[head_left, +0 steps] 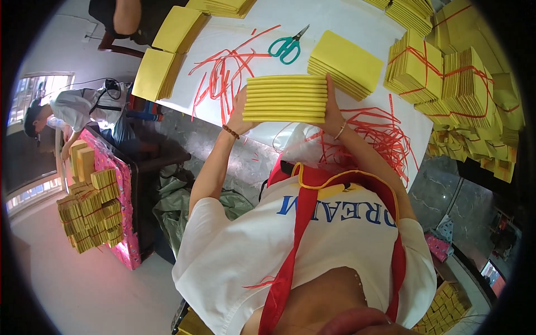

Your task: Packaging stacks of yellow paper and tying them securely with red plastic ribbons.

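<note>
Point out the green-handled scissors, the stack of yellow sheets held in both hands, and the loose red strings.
green-handled scissors (286,47), head view, on the handle loops.
stack of yellow sheets (286,99), head view, middle of the facing edge.
loose red strings (223,70), head view, middle of the tangle.

A single head-worn fisheye view looks steeply down from above the person's chest, close enough that the white shirt (312,245) fills the lower middle. It faces forward over the white worktop (346,28), which runs across the top of the frame. Both forearms rise from the chest toward the centre. Straight edges bow near the dark round rim; the floor (84,290) shows lower left.
</note>
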`<action>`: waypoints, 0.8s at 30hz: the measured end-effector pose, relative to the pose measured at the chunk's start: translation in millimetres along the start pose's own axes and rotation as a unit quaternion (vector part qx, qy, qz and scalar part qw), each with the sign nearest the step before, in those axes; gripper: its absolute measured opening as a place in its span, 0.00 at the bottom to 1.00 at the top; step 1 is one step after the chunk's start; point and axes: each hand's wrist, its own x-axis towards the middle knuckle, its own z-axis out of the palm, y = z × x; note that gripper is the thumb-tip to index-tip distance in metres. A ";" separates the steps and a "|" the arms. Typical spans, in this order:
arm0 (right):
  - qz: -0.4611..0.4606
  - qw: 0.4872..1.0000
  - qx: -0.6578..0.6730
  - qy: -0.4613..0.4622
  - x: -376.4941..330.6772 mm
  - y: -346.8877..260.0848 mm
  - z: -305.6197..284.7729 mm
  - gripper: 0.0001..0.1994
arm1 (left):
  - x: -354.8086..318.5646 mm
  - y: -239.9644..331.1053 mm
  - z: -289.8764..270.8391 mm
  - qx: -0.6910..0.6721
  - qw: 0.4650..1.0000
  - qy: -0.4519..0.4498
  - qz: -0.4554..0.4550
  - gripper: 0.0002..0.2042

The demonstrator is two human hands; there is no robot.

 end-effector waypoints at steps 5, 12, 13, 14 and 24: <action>-0.122 0.975 -0.184 -0.004 13.1 -4.1 -0.6 0.56 | -8.9 -65.9 23.6 0.291 0.955 0.029 0.060 0.29; -0.098 0.990 -0.104 -0.007 13.7 -7.1 -0.7 0.49 | -6.8 -59.9 17.3 0.235 0.970 -0.017 0.058 0.31; -0.098 0.990 -0.102 -0.006 13.7 -8.8 1.3 0.49 | -5.3 -59.3 16.3 0.322 0.939 0.013 0.117 0.30; -0.040 0.998 -0.038 -0.008 13.8 -11.2 2.5 0.45 | -4.8 -53.9 14.8 0.323 0.939 0.013 0.118 0.30; -0.216 0.928 -0.300 -0.046 -2.6 -45.5 -40.7 0.19 | 13.2 49.5 -31.7 -0.039 0.999 -0.013 -0.009 0.34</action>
